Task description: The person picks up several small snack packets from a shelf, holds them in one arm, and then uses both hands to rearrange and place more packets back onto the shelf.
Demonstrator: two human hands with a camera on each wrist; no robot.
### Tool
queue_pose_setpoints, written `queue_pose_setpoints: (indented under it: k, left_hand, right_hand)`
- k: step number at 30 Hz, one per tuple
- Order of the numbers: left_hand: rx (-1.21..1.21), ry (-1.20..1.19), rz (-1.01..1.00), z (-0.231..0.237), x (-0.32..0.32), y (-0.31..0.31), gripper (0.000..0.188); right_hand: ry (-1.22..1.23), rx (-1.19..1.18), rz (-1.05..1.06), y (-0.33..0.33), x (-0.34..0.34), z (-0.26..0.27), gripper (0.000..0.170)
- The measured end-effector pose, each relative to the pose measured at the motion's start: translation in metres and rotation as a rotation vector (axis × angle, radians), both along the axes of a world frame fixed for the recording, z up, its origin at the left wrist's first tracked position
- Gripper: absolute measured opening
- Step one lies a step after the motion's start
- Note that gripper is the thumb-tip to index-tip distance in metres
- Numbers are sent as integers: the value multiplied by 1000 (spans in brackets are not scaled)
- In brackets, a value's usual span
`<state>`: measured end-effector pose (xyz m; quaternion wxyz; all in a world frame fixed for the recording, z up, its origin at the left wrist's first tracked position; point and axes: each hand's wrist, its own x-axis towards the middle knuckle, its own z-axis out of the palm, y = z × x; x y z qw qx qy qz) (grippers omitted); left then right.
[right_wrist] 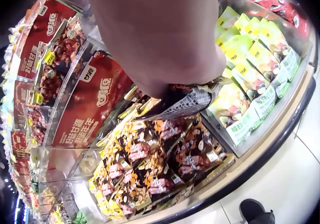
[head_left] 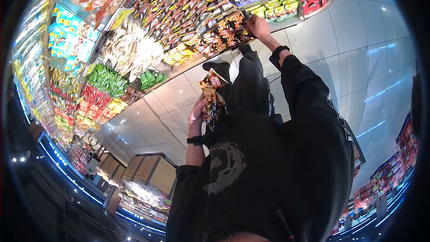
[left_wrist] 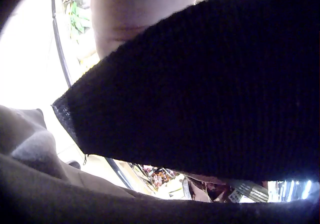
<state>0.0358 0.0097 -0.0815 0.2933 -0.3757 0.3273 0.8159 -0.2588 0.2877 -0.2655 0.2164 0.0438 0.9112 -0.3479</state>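
My left hand holds several snack packets, dark with orange and red print, low in front of my body. In the left wrist view a black wristband fills most of the picture and hides the fingers; part of the bare left hand shows above it. My right hand is stretched out to the shelf, over a bin of black and orange snack packets. In the right wrist view that hand grips a dark packet by its end, just above the others; its fingertips are hidden.
Right of that bin stand green and white packets, with red packets beyond. Yellow packets lie to the left. Red-fronted bins rise behind. A wooden shelf edge with a dark rim borders the tiled floor.
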Motion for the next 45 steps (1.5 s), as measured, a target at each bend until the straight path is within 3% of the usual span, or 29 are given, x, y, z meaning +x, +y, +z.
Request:
queue_pose_setpoints:
  k: [2, 3, 4, 6, 8, 12, 19, 24, 26, 28, 29, 30, 33, 36, 40, 42, 44, 45]
  left_hand:
    - [-6, -21, -3, -3, 0, 0, 78]
    - [-11, -31, -6, -3, -3, 0, 78]
    - [-17, -42, -10, -2, -5, 0, 78]
    - [-31, -69, -18, -3, -4, -3, 78]
    - [17, -38, 1, -6, -3, -3, 78]
    - [118, 5, 31, -6, -5, -3, 78]
    - [41, -12, 11, 2, -9, -1, 76]
    - [11, -1, 19, 0, -14, -2, 69]
    - [29, 3, 39, -6, -11, -5, 64]
    - [-15, -7, 33, -7, -13, -4, 61]
    - [-75, -3, 110, -6, -15, 4, 41]
    - [-60, 11, 134, -3, -18, 10, 41]
    - [4, 108, 106, 8, -20, 15, 69]
    - [-27, 93, 140, 4, -6, 25, 71]
    - [-5, 154, 141, 9, 19, 34, 72]
    - [4, 163, 163, -5, 42, 33, 71]
    - [-1, 214, 256, 7, 62, 39, 70]
    - [4, 175, 267, -3, 82, 37, 69]
  right_hand:
    - [-175, -44, 45, 2, 12, 18, 40]
    - [-198, -8, 25, -3, 21, -10, 44]
    - [-289, -116, -22, -4, 31, -36, 48]
    - [-459, -220, -244, -11, 37, -34, 49]
    - [-477, -270, -326, -22, 38, -59, 46]
    - [-499, -436, -475, -35, 35, -46, 40]
    - [-463, -243, -316, -29, 32, -24, 45]
    - [-386, -330, -298, -7, 60, -19, 51]
    - [-712, -701, -370, 5, 69, 6, 51]
    - [-886, -931, -421, 13, 80, 52, 49]
    - [-885, -907, -414, 15, 88, 53, 48]
    - [-887, -879, -402, 17, 94, 54, 47]
    - [-990, -935, -228, 21, 102, 85, 54]
    - [-1087, -889, -57, 1, 105, 129, 49]
    - [-974, -615, 75, -37, 128, 156, 45]
    - [-753, -553, 125, -59, 149, 162, 42]
    - [-691, -371, 232, -74, 165, 138, 40]
    - [-789, -429, 234, -79, 173, 132, 36]
